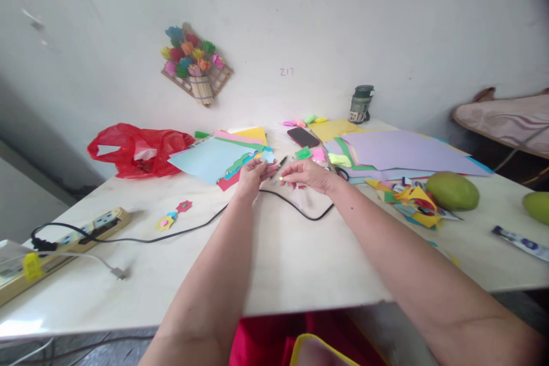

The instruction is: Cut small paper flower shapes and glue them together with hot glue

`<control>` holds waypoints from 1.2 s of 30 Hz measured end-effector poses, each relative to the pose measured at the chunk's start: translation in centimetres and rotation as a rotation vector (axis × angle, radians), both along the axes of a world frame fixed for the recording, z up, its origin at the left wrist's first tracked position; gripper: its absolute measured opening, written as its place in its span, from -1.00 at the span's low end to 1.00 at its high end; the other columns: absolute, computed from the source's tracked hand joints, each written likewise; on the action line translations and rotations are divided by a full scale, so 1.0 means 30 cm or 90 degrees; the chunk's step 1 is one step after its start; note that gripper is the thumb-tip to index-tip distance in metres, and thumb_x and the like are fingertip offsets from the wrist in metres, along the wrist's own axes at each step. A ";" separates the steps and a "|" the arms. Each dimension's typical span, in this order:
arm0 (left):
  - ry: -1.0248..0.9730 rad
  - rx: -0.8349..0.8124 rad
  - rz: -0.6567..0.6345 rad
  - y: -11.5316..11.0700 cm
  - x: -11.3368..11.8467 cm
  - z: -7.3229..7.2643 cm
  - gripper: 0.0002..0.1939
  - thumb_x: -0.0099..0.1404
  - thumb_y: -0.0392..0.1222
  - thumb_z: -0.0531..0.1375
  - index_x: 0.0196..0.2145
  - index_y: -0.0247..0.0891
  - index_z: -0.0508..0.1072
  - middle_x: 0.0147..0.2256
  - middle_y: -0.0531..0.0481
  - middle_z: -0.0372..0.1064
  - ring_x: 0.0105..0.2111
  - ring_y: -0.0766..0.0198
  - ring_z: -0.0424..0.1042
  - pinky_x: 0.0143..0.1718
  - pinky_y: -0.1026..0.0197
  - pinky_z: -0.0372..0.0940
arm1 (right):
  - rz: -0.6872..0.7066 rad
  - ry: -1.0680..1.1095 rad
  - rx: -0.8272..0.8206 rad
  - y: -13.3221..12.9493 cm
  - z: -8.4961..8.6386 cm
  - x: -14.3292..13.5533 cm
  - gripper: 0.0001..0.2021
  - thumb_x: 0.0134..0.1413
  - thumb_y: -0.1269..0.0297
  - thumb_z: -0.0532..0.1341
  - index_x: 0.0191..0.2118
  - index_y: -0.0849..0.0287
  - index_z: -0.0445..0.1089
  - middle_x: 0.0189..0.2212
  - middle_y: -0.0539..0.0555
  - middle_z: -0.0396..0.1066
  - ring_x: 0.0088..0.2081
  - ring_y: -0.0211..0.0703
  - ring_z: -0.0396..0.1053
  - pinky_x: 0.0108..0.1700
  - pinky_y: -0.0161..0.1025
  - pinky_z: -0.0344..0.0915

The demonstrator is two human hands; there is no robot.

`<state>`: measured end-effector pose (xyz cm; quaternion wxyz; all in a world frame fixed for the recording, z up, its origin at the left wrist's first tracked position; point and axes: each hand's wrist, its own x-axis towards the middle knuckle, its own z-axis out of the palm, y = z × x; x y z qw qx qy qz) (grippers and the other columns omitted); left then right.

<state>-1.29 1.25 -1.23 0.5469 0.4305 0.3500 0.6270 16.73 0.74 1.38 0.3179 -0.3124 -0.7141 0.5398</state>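
Note:
My left hand (254,174) is closed on a small light blue paper flower (267,156), which sticks up past the fingertips. Close beside it, my right hand (306,174) pinches a tiny yellow piece (281,178), too small to make out exactly. A dark pen (283,160) lies just beyond the hands. Scissors (342,172) with dark handles are partly hidden behind my right wrist. Finished-looking paper flowers, one red (184,206) and one yellow with a pink centre (164,223), rest on the table to the left.
Coloured paper sheets (398,148) spread at right, more (206,157) at left beside a red plastic bag (137,151). A phone (302,137), paper scraps (416,206), a green mango (452,190) and a glue tube (521,244) lie about. A black cable (171,237) crosses from the power strip (86,240).

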 end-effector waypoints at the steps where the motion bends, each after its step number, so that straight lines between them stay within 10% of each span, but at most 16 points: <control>1: -0.001 0.002 -0.004 0.002 -0.001 -0.001 -0.80 0.10 -0.25 0.27 -0.38 -0.31 0.29 -0.43 -0.07 0.49 -0.35 0.19 0.53 -0.22 0.16 0.39 | 0.004 0.051 -0.051 -0.001 0.005 0.006 -0.83 -0.16 0.33 0.28 -0.36 0.27 0.45 -0.47 0.06 0.49 -0.58 -0.35 0.30 -0.52 -0.36 0.19; 25: 0.038 -0.011 -0.041 0.004 0.004 -0.018 -0.83 0.12 -0.25 0.25 -0.38 -0.34 0.32 -0.34 -0.14 0.51 -0.35 0.22 0.53 -0.24 0.19 0.40 | -0.174 0.232 -0.379 0.032 0.002 0.016 -0.79 -0.03 0.65 0.04 -0.43 0.36 0.39 -0.62 0.12 0.44 -0.58 -0.25 0.42 -0.39 -0.29 0.42; 36: 0.041 -0.019 -0.040 0.015 -0.002 -0.028 -0.81 0.09 -0.23 0.29 -0.38 -0.34 0.35 -0.36 -0.10 0.50 -0.36 0.20 0.53 -0.17 0.10 0.40 | -0.211 0.237 -0.303 0.049 -0.027 0.017 -0.87 0.02 0.59 0.16 -0.46 0.28 0.36 -0.66 0.05 0.42 -0.62 -0.30 0.38 -0.49 -0.38 0.40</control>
